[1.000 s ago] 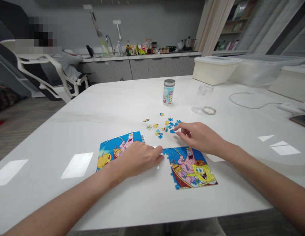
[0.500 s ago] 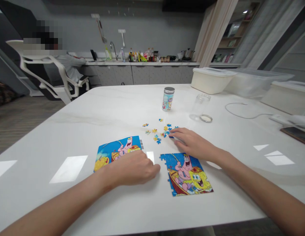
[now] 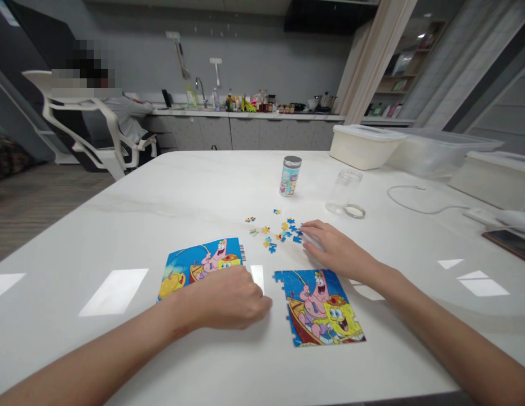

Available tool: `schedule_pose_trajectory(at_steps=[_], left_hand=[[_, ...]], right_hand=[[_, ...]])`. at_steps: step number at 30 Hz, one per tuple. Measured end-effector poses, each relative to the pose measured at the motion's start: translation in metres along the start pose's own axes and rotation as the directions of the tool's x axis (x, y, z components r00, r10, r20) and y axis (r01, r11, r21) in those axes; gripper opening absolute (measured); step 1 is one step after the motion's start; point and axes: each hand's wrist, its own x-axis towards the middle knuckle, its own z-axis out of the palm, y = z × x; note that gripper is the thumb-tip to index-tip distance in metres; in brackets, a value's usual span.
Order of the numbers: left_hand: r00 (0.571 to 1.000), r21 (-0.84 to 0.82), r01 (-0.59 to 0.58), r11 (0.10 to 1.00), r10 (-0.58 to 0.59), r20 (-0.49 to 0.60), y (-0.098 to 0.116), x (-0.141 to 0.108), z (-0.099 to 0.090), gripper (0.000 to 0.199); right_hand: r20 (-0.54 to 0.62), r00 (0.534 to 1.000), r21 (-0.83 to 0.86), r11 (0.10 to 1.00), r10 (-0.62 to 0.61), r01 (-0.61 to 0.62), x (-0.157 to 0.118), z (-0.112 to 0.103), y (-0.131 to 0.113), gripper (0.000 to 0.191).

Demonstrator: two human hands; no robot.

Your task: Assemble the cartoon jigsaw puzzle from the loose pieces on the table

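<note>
My right hand [image 3: 332,245] reaches over the table with its fingers stretched out and apart, the tips beside a loose group of blue and yellow jigsaw pieces [image 3: 292,229]. Just in front of that hand lies a partly joined jigsaw puzzle [image 3: 317,307], showing a pink starfish and a yellow sponge character in a boat. My left hand [image 3: 234,298] rests curled in a fist, its inside hidden from view. It covers the lower part of a picture card [image 3: 198,256] with the same cartoon scene.
Behind the pieces stands a printed jar with a metal lid [image 3: 290,176]. A clear jar [image 3: 345,190] and a loose round lid [image 3: 354,211] are right of it. Plastic boxes [image 3: 366,148] and a white cable [image 3: 418,210] occupy the right side. A person [image 3: 129,115] sits at the far left.
My right hand has shifted slightly to the right, uncovering a few blue pieces by its fingertips. The left hand stays curled over the card. The whole view has tilted a little.
</note>
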Motion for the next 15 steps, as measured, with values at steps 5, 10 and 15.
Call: schedule_pose_trajectory(at_steps=[5,10,15], left_hand=[[1.000,-0.024,0.005,1.000,-0.006,-0.008,0.0001,-0.0002,0.0015,0.026],[0.999,-0.019,0.009,1.000,-0.008,0.036,0.0000,-0.0001,0.0015,0.022],[1.000,-0.019,-0.004,1.000,0.004,0.026,-0.0005,0.0003,0.0006,0.022]], right_hand=[[-0.016,1.000,-0.023,1.000,-0.012,0.011,-0.0013,0.0011,0.0007,0.029],[-0.089,0.993,-0.037,0.996,0.082,-0.085,-0.0010,-0.0018,0.0030,0.029],[-0.065,0.976,-0.123,0.969,0.209,-0.215,-0.0016,-0.0038,0.0065,0.029]])
